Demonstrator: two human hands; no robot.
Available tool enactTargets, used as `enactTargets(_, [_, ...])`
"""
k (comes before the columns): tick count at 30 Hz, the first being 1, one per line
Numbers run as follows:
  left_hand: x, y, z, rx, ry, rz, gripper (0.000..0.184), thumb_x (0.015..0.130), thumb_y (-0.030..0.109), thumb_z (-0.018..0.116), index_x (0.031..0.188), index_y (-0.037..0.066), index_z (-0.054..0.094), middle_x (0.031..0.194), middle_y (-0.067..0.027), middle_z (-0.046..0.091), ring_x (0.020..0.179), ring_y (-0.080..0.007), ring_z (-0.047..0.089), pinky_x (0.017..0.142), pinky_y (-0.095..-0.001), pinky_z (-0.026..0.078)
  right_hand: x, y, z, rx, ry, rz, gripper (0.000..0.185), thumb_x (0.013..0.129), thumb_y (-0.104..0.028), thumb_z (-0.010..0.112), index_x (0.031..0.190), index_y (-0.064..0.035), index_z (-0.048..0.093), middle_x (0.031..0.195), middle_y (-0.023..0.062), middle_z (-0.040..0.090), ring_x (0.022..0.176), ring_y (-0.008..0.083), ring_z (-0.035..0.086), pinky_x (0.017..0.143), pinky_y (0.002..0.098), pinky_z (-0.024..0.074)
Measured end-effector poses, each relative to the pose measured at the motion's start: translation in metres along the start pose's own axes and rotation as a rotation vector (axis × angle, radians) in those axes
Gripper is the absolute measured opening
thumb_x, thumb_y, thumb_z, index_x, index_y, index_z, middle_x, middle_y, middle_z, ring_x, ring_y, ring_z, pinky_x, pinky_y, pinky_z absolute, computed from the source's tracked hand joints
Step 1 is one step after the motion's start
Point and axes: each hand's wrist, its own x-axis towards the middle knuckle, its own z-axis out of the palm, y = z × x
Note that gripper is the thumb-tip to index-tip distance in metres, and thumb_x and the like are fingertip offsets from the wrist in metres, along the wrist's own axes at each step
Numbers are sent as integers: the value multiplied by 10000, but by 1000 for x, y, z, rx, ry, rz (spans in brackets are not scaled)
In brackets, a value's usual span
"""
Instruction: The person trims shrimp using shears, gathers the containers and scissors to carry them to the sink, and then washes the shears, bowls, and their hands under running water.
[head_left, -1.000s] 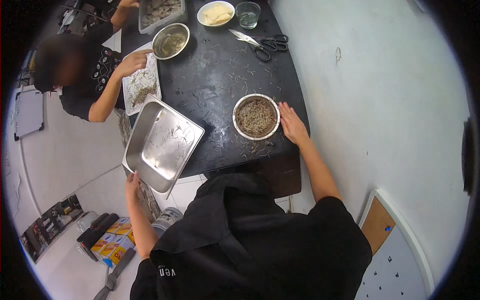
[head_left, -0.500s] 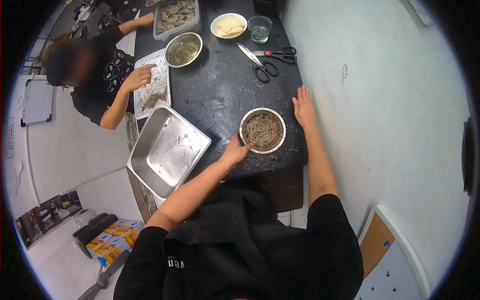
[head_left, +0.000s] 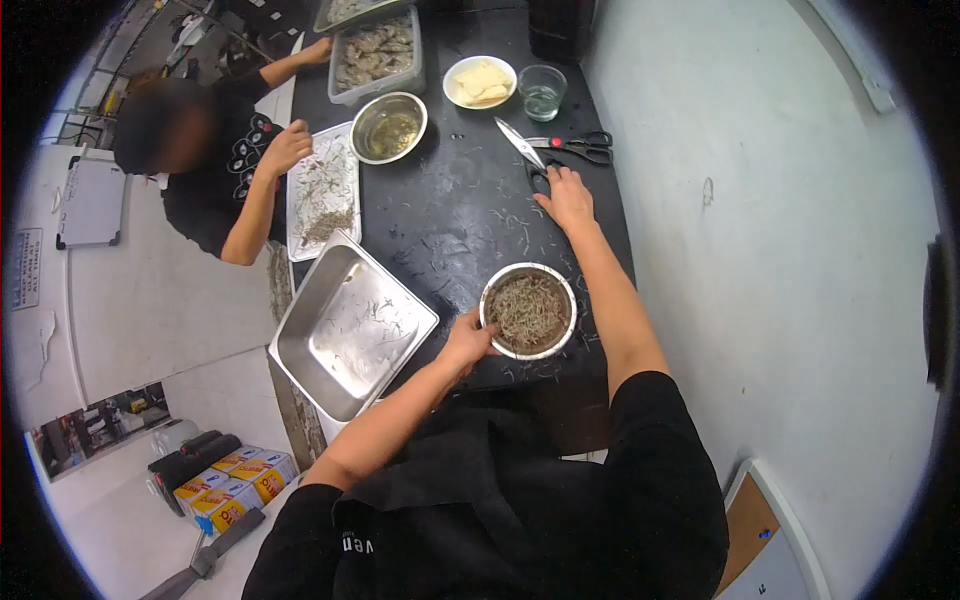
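Your left hand [head_left: 469, 342] grips the bowl [head_left: 530, 354] at its 8 o'clock. Silver-bladed scissors [head_left: 520, 142] lie 11 o'clock from your nearer right hand [head_left: 568, 201], axis 11-to-5; can't tell if it's gripping.

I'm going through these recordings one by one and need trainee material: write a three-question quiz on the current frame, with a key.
1. Multiple choice: what does the person's left hand touch?
a) the white tray
b) the bowl of stringy bits
c) the tub of shrimp

2. True or false: a clear glass stands beside the white dish of yellow pieces.

3. Fill in the blank: the person's right hand is at a black handle of the ____.

Key: 1: b. 2: True. 3: scissors.
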Motion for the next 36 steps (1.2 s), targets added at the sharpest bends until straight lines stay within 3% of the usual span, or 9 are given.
enactTargets(1, [-9,6,-5,-24,-14,-10,380,839,-13,521,1214,-36,461,1003,-141,604,801,-188,632,608,-279,567,6,-8,3,-32,-52,32,614,704,-277,723,1198,-17,468,1094,155,517,997,315,531,841,391,479])
enactTargets(6, [-38,4,-35,-81,-9,48,399,862,16,522,1246,-22,419,1025,-115,603,824,-172,627,610,-259,560,36,-23,-40,-188,-235,79,683,613,-255,760,1173,4,469,1055,187,532,1000,324,536,809,409,488])
enactTargets(12, [-56,8,-65,-176,69,13,324,867,23,517,1182,-29,465,1037,-148,591,804,-186,629,594,-263,566,62,37,-35,-268,-84,-159,409,722,-179,666,1083,-33,541,1084,127,545,1017,277,521,842,379,464])
enactTargets(18, [-81,20,-98,-318,108,9,278,854,16,530,1127,-16,487,1012,-129,604,799,-183,637,589,-261,570,4,62,-9,172,365,-213,252,840,-145,567,1065,-34,582,1163,123,558,1068,262,530,866,362,461])
enactTargets(22, [-93,30,-126,-315,273,52,336,840,6,511,1175,9,480,1040,-113,606,812,-175,630,593,-257,544,-41,71,25,-84,230,-32,508,884,-255,486,1274,56,394,1367,235,341,1301,349,288,1063,444,241])
enactTargets(24, [-94,28,-139,-320,315,47,332,842,2,506,1174,12,490,1026,-104,614,797,-167,632,599,-252,544,-64,18,11,23,-52,-140,613,879,-281,474,1327,89,282,1418,256,232,1342,370,180,1095,464,126])
enactTargets(28, [-100,32,-147,-389,322,100,323,846,3,502,1168,11,495,1022,-108,618,798,-166,636,613,-255,549,-111,-39,13,220,-206,-429,503,879,-207,486,1304,35,369,1394,196,325,1323,332,260,1085,436,199])
enactTargets(32, [-100,24,-154,-405,324,118,317,845,-4,497,1161,7,500,1033,-116,616,829,-172,639,635,-263,558,-43,-30,9,389,227,-376,328,861,-99,480,1165,19,515,1232,188,507,1174,341,451,1000,410,338])
enactTargets(36, [-98,28,-149,-382,348,99,312,845,-7,497,1156,7,503,1035,-120,615,836,-178,637,648,-280,558,30,-20,12,71,238,-225,431,793,-226,614,1154,-12,517,1142,170,525,1105,324,463,908,416,398])
